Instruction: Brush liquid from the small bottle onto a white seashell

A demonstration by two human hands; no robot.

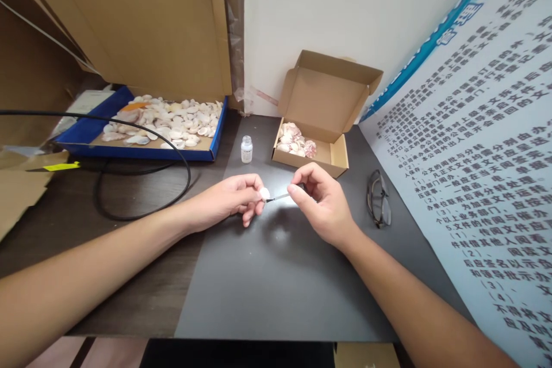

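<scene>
My left hand (239,198) pinches a small white seashell (264,193) between thumb and fingertips. A slim brush (281,196) with a dark tip is held in my right hand (321,201). Its tip meets the lower right edge of the shell, or comes very near it; I cannot tell which. The brush's back end is mostly hidden by my right fingers. Beyond my hands a small glass bottle (246,150) with a white label stands upright with no cap on it. To its right, an open cardboard box (331,155) holds several pinkish-white shells (295,141).
A blue-edged box (142,152) full of pale shells stands at the back left under a raised cardboard lid (142,23). A black cable (187,178) loops across the left side. Eyeglasses (378,198) lie at the right, beside a printed poster (474,126). A dark mat (276,287) covers the desk.
</scene>
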